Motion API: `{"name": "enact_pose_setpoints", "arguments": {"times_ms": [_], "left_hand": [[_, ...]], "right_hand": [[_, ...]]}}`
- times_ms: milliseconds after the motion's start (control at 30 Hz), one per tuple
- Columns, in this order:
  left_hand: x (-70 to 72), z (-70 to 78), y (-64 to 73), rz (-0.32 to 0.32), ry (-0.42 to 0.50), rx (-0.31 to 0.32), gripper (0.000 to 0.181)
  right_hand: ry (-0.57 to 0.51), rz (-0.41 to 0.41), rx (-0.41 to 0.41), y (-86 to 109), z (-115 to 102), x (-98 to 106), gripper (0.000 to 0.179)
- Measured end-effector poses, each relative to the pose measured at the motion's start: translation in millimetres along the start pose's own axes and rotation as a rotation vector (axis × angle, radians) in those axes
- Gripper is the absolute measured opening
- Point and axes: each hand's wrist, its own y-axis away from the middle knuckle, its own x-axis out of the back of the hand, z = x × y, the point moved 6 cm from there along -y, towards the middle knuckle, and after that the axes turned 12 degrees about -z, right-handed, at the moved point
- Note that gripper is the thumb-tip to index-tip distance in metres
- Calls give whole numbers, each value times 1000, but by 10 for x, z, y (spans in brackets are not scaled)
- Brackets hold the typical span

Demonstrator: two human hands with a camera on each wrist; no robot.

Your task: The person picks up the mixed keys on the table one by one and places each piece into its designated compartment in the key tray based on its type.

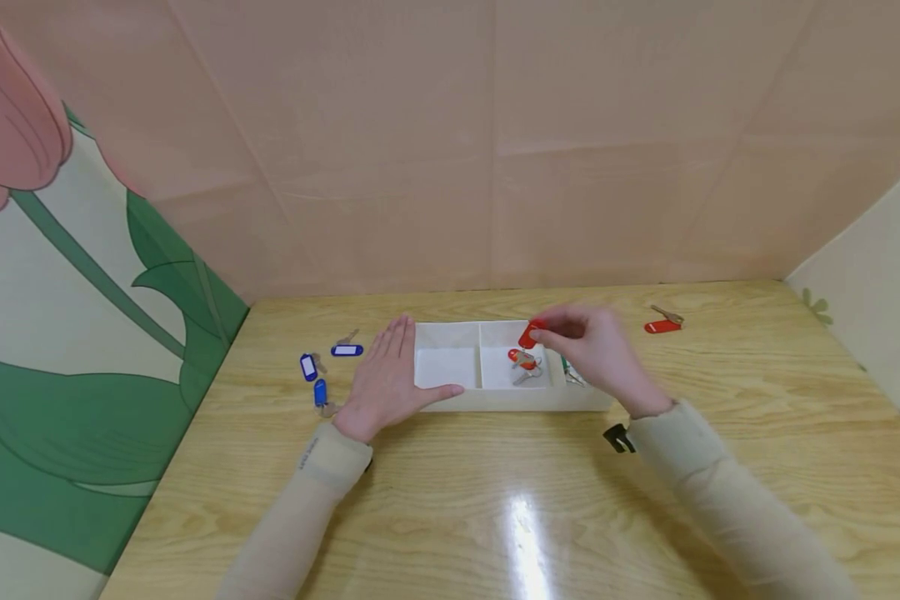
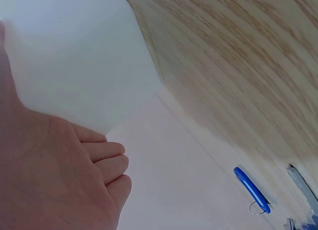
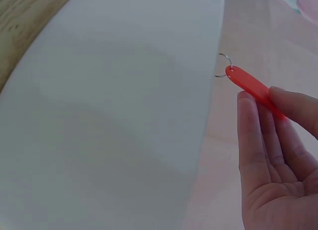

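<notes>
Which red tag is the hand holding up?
The raised tag, pinched by the right hand over the white tray. The second tag lies inside the tray; the third tag lies on the table, further right.

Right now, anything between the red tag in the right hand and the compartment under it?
Nothing visible: the right hand holds the red tag above the middle compartment of the white tray. A second red tag lies inside, so it may land on that. The left hand is clear.
</notes>
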Motion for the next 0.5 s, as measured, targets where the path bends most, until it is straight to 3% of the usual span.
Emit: {"name": "enact_pose_setpoints", "arguments": {"times_ms": [500], "left_hand": [[-9, -3, -6, -7, 3, 5, 134]], "right_hand": [[43, -33, -40, -116, 59, -212, 20]]}}
